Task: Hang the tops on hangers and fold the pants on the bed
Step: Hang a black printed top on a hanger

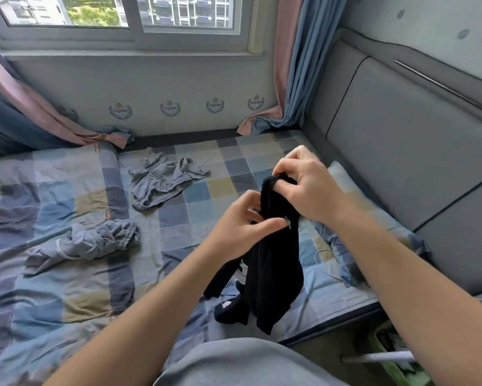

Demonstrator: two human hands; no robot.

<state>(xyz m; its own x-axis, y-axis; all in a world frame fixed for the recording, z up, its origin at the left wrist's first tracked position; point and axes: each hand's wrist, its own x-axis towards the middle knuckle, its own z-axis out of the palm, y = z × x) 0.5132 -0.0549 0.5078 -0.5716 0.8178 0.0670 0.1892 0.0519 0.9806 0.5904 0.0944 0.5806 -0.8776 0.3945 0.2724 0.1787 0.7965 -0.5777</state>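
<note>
A black top (273, 263) with white print hangs above the bed (67, 288), its lower end touching the checked cover. My right hand (301, 179) grips its upper edge. My left hand (245, 221) pinches the fabric a little lower, beside a small metal piece that may be a hanger's hook. No hanger body shows. Two crumpled grey garments lie on the bed: one (161, 182) toward the window, one (95, 240) with an elastic waistband and white cord nearer the left.
A grey padded headboard (401, 151) runs along the right. A pillow (367, 240) in the checked cover lies below it, with a thin white cable (322, 260) beside it. Curtains (295, 79) hang at both sides of the window. A green basket (395, 355) stands on the floor at lower right.
</note>
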